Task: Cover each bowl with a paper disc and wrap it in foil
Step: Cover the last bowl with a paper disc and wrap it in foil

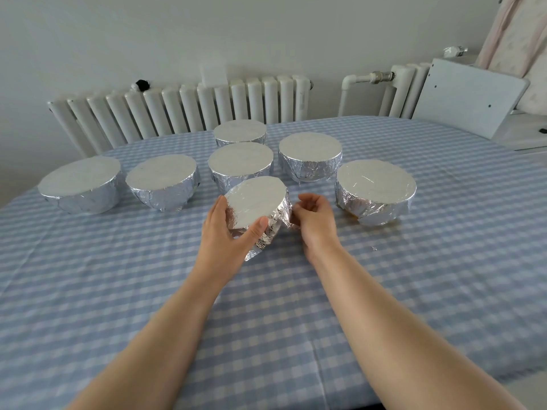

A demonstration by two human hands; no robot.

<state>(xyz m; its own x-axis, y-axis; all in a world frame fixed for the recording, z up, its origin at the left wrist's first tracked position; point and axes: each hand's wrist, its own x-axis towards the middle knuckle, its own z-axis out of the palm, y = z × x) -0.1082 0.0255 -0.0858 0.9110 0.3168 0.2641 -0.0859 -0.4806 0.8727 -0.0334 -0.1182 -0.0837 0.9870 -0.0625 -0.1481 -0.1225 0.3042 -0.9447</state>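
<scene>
A small foil-wrapped bowl (257, 206) is tilted toward me just above the blue checked tablecloth (266, 306). My left hand (228, 232) grips it from the left, thumb across its near rim. My right hand (315, 217) is at the bowl's right side, fingers curled, pinching the loose foil edge there. Several other foil-wrapped bowls stand behind: two at the left (80, 184) (161, 180), two in the middle (240, 162) (240, 132), and two on the right (310, 156) (376, 192). The far-right one shows a bit of orange under its foil.
A white radiator (183, 108) runs along the wall behind the table. A white panel and furniture (470, 99) stand at the back right. A tiny foil scrap (373, 248) lies on the cloth right of my right wrist.
</scene>
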